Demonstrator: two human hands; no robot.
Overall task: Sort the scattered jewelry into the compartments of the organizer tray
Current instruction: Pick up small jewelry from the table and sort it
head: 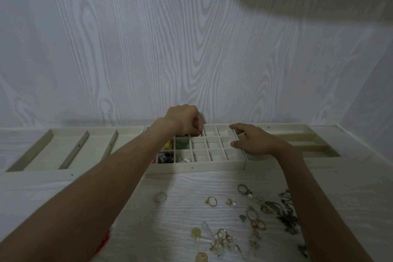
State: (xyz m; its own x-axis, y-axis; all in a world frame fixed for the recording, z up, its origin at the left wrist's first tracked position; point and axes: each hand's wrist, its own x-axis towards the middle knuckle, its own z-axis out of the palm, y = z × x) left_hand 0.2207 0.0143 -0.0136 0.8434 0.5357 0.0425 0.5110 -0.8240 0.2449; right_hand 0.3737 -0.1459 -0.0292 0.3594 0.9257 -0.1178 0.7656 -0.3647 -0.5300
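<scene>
Between hands, organizer tray

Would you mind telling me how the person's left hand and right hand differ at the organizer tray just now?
The left hand is curled, pinching a small piece of jewelry over the organizer tray; the right hand lies flatter, holding no jewelry. The left hand hovers over a far compartment near the middle; the right hand grips the tray's right edge. Both reach from bare forearms.
</scene>
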